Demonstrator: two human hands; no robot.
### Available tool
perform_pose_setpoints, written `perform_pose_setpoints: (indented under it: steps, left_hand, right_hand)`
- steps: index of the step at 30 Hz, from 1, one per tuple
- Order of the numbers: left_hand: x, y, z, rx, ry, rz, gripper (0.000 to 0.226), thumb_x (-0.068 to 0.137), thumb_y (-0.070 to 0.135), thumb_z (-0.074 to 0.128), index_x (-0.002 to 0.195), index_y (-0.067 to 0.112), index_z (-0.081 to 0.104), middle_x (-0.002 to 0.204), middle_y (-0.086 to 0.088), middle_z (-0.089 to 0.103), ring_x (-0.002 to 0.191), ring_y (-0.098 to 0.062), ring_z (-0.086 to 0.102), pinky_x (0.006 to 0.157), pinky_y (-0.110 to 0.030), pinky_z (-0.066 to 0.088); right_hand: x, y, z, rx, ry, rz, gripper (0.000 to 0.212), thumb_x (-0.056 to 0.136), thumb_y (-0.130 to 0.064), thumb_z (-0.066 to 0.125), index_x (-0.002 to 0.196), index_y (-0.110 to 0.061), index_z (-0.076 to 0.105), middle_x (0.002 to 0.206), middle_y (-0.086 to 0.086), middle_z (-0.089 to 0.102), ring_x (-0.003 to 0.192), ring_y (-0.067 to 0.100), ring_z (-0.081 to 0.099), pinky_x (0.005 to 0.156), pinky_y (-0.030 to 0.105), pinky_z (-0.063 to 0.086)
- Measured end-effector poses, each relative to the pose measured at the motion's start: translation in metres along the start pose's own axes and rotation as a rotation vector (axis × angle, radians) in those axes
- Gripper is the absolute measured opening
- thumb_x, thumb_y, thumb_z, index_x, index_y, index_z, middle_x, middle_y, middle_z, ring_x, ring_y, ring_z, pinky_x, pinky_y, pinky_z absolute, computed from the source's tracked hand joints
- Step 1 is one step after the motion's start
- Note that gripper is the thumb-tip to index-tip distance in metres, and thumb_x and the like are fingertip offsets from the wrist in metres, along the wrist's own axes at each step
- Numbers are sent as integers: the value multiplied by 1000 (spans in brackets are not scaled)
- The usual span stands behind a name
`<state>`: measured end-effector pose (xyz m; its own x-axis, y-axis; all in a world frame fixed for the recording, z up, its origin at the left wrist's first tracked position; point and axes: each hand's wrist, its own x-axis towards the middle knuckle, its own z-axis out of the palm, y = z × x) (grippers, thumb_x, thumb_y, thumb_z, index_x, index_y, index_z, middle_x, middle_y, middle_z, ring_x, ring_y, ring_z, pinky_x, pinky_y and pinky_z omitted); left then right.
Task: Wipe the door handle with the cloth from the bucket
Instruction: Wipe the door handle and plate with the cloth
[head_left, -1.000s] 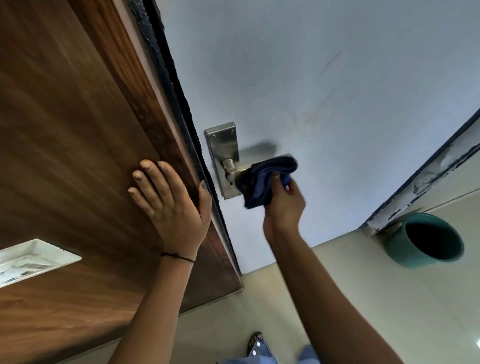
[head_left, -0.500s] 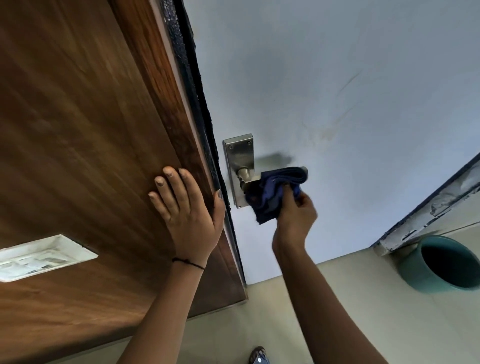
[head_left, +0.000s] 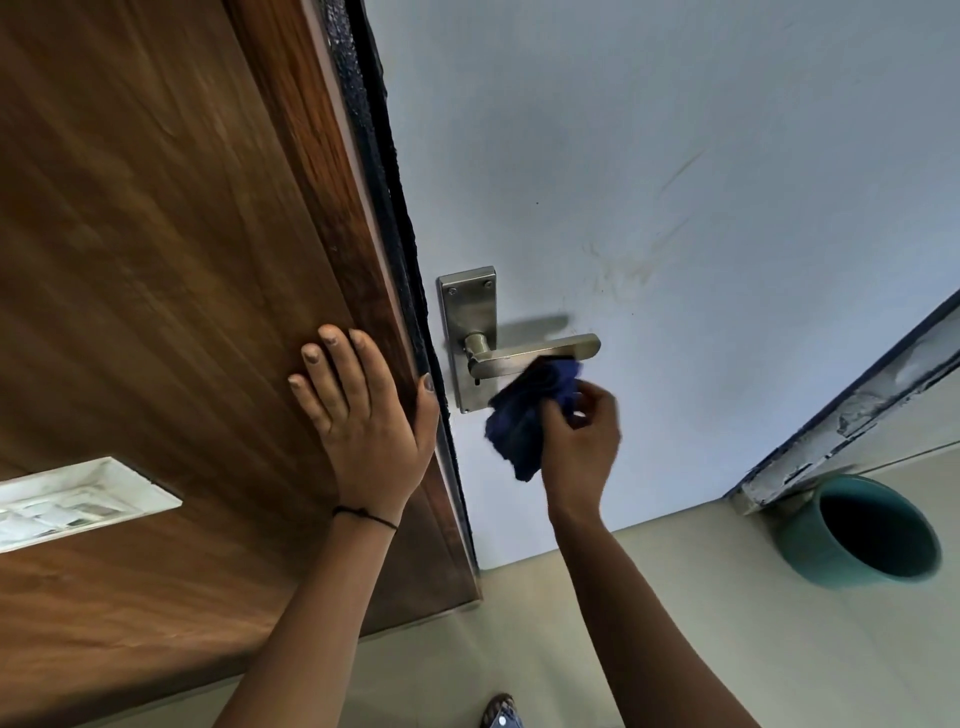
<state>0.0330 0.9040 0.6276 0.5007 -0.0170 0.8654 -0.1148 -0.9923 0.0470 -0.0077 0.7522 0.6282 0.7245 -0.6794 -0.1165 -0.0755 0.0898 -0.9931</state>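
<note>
A silver lever door handle (head_left: 530, 356) on a metal backplate (head_left: 467, 312) sits on the pale blue door (head_left: 675, 208). My right hand (head_left: 582, 441) grips a dark blue cloth (head_left: 524, 421) just below the lever; the cloth's top touches the lever's underside near its free end. The top of the lever is bare. My left hand (head_left: 363, 415) lies flat with fingers spread on the brown wooden panel (head_left: 156, 260) beside the door's edge, holding nothing. A teal bucket (head_left: 862, 535) stands on the floor at the right, its inside dark.
The black door edge strip (head_left: 384, 208) runs between the wooden panel and the door. A white switch plate (head_left: 78, 499) is set in the panel at the left. A chipped door frame (head_left: 857, 405) meets the beige floor (head_left: 675, 597) by the bucket.
The cloth was wrapped over the lever; my right hand has drawn it down and off, so the lever now shows. The view has shifted right. My left hand stays on the panel.
</note>
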Motion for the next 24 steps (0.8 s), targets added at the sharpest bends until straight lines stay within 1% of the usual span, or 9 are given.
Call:
perform_pose_setpoints:
  steps: [2, 5, 9, 11, 14, 17, 19, 21, 24]
  left_hand:
    - [0, 0, 0, -4, 7, -3, 83, 93, 41, 41, 148, 10, -13, 143, -25, 14, 143, -20, -24, 117, -40, -11]
    - [1, 1, 0, -2, 10, -4, 83, 93, 41, 41, 148, 11, -13, 143, -24, 13, 143, -19, -24, 117, -40, -11]
    - [0, 0, 0, -5, 6, 3, 82, 93, 40, 40, 148, 10, -13, 143, -24, 13, 143, -20, -24, 117, -40, -11]
    - [-1, 0, 0, -1, -3, 6, 83, 93, 40, 41, 147, 10, -14, 144, -24, 13, 144, -21, -24, 117, -41, -11]
    - [0, -1, -1, -16, -6, 10, 83, 93, 40, 42, 147, 10, -14, 143, -24, 13, 144, -29, -13, 117, -40, -11]
    - [1, 0, -2, -28, -4, 3, 84, 93, 40, 42, 148, 11, -14, 145, -24, 9, 144, -22, -22, 117, -40, -11]
    - [1, 0, -2, -17, -8, -2, 85, 92, 40, 43, 148, 11, -14, 154, -20, -9, 143, -19, -25, 117, -40, -12]
    - [1, 0, -2, -8, -5, 11, 85, 92, 40, 44, 148, 11, -14, 155, -8, -27, 143, -19, -24, 118, -40, -12]
    - [1, -1, -2, 0, 1, 19, 85, 93, 41, 44, 148, 10, -13, 154, -3, -30, 143, -19, -24, 118, -40, -11]
  right_hand:
    - [6, -7, -13, 116, 182, -42, 37, 87, -3, 59, 122, -11, 50, 110, -4, 59, 95, 13, 59, 68, 2, 48]
    - [11, -15, -15, 154, 212, -170, 51, 84, 2, 55, 131, -17, 46, 124, -12, 53, 107, 12, 57, 83, 15, 52]
    - [-15, -13, 13, -37, -38, -391, 58, 76, 3, 58, 129, -19, 53, 130, 1, 49, 118, 18, 52, 99, 37, 49]
    - [-35, -7, 28, -145, -242, -510, 57, 77, 1, 60, 131, -15, 56, 138, 7, 48, 127, 16, 44, 107, 24, 41]
    - [-31, -5, 25, -290, -251, -631, 55, 77, 0, 62, 131, -13, 58, 139, 4, 53, 121, 16, 43, 98, 4, 34]
    - [9, -11, 1, -431, 64, -616, 53, 75, -2, 63, 124, -20, 63, 134, -7, 61, 108, 17, 45, 71, 15, 41]
    - [27, -18, -10, -520, 162, -561, 46, 77, -6, 59, 118, -27, 65, 128, -17, 63, 104, 15, 43, 62, 25, 49]
    - [22, -22, 0, -573, 128, -636, 41, 74, -8, 55, 108, -28, 67, 119, -18, 67, 99, 15, 42, 61, 33, 53]
    - [-9, -19, 30, -678, -79, -885, 41, 74, -18, 49, 110, -20, 69, 117, -5, 72, 99, 18, 43, 70, 32, 51]
